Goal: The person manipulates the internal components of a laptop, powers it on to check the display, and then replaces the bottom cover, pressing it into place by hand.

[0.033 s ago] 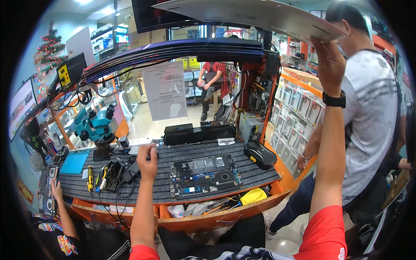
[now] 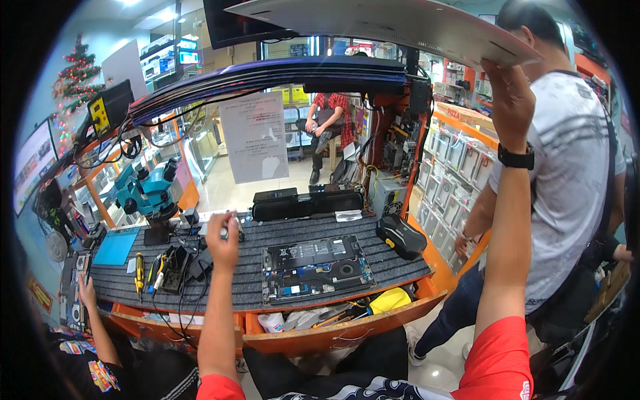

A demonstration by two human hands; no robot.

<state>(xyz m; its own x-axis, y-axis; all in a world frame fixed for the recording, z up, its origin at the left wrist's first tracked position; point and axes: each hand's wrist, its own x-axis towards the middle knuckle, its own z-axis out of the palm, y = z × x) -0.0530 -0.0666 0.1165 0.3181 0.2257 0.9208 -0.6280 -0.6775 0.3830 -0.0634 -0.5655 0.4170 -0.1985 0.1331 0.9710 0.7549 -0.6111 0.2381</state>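
1. Location: clock directions are read from the black open-backed laptop (image 2: 319, 270), which lies flat on a dark grey ribbed mat (image 2: 393, 273). The thin, pale, flat panel (image 2: 393, 25) is raised above it, towards 12 to 1 o'clock.
2. Right hand (image 2: 512, 107), between 1 and 2 o'clock: grasping the panel by its right end, fingers against the underside.
3. Left hand (image 2: 223, 243), between 9 and 10 o'clock: fingers curled, raised over the mat, apart from the panel. Whether it pinches something small cannot be told.
4. Handling, as judged: the panel should be light and fairly stiff, smooth enough to slip, and liable to flex or mark if held by one end. Opposite edges offer the safest hold.
5. Orange-brown wooden drawer (image 2: 300, 345), 6 o'clock: pulled out, containing a white cup-like item (image 2: 271, 324) at 7, mixed tools at 6 and a bright yellow cloth-like item (image 2: 391, 301) at 4.
6. Black open-topped box (image 2: 173, 273), 9 o'clock: contents not clear.
7. Black rounded case (image 2: 401, 240), 2 o'clock: closed, contents hidden.
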